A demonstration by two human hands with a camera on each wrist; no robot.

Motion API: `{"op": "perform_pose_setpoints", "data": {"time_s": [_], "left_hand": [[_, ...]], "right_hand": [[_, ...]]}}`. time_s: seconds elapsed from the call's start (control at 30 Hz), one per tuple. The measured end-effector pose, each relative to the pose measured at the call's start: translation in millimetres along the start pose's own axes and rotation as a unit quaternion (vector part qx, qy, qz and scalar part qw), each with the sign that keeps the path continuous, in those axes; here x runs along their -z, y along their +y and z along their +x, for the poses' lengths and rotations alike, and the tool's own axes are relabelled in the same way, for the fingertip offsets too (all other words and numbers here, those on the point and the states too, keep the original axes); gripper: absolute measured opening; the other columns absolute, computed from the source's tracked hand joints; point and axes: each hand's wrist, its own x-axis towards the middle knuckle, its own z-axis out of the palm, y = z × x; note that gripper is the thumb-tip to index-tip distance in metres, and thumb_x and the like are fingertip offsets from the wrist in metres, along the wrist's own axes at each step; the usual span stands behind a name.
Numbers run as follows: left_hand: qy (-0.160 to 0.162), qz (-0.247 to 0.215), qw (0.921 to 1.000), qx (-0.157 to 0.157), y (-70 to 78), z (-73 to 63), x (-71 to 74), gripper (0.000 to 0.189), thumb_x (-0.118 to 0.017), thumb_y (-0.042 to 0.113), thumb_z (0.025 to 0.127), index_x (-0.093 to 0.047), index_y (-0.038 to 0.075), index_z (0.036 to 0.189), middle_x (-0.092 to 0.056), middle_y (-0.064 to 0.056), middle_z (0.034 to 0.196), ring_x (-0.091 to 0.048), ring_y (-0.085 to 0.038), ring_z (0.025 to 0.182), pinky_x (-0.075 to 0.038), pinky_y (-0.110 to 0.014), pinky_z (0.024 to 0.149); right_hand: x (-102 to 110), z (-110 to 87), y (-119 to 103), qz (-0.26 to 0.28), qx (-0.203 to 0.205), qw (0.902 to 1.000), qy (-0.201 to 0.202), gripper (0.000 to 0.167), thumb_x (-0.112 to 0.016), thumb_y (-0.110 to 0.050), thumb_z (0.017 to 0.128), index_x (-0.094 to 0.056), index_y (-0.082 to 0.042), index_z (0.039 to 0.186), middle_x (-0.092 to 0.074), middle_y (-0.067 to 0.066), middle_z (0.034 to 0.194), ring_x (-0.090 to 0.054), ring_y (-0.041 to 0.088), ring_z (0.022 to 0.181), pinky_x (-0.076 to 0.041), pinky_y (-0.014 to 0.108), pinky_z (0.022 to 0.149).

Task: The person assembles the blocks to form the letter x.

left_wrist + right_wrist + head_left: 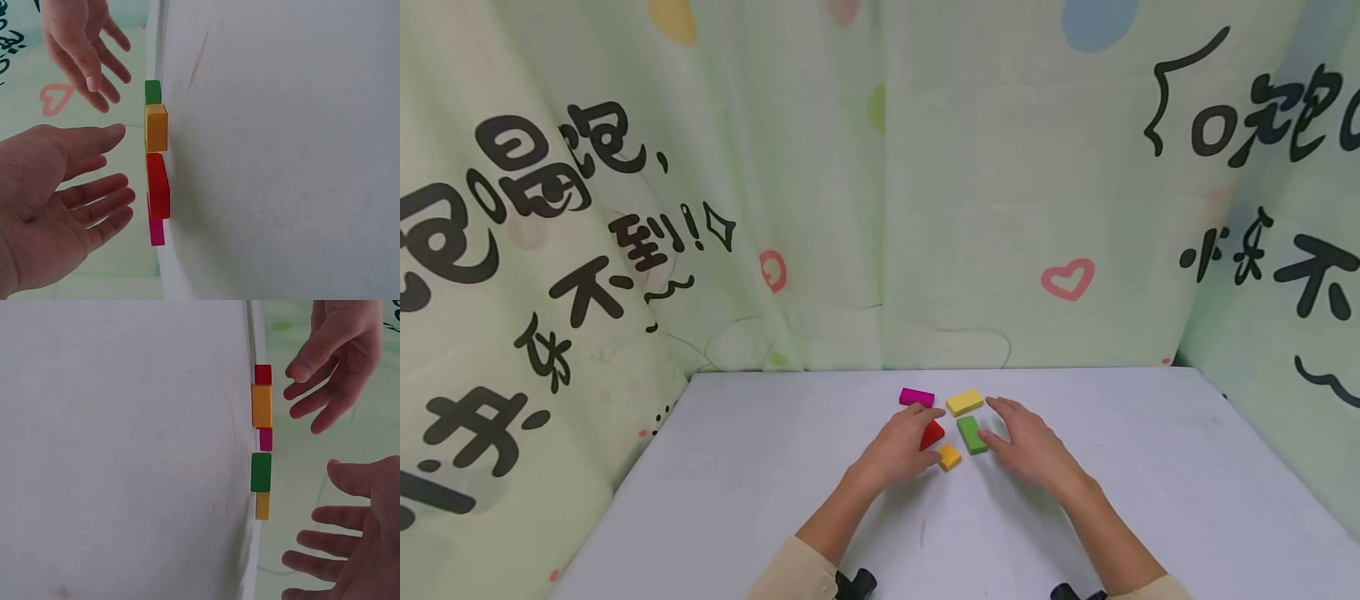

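Observation:
Five small coloured blocks lie close together on the white table: a magenta block (917,397) and a yellow block (965,403) at the back, a red block (932,435) and a green block (972,435) nearer, an orange block (950,457) in front. My left hand (897,448) hovers over the left side of the group, partly hiding the red block. Over the right side, my right hand (1033,448) is held with its thumb near the green block. Both wrist views show relaxed, spread fingers raised above the blocks, holding nothing.
The white table (737,483) extends around the blocks, with a faint reddish mark in front of them. A pale green curtain (970,208) with black lettering and pink hearts hangs behind and at both sides. Black straps or mounts (856,584) sit at the wrists.

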Motion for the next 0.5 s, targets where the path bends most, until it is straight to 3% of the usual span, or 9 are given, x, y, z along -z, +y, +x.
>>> {"op": "perform_pose_setpoints", "data": {"time_s": [0.23,0.5], "left_hand": [[-0.016,-0.011,0.9995,-0.023,-0.2,7.5,-7.7,0.062,-0.084,0.021,0.088,-0.061,0.022,0.145,-0.061,-0.003,0.143,-0.056,-0.021,0.132,-0.059,-0.034,0.097],[-0.010,0.012,0.9961,-0.087,0.2,15.5,-12.2,0.049,-0.083,0.018,0.089,-0.069,0.013,0.136,-0.066,-0.001,0.106,-0.054,-0.006,0.092,-0.050,-0.016,0.078]], "right_hand": [[-1.4,0.0,1.3,0.012,0.003,0.9999,-0.001,0.061,-0.066,-0.026,0.100,-0.049,0.005,0.150,-0.050,0.030,0.152,-0.046,0.052,0.141,-0.040,0.068,0.113],[-0.3,1.3,3.6,0.021,0.008,0.9997,0.008,0.060,-0.066,-0.026,0.100,-0.050,0.005,0.149,-0.051,0.030,0.151,-0.046,0.051,0.141,-0.040,0.067,0.113]]}}
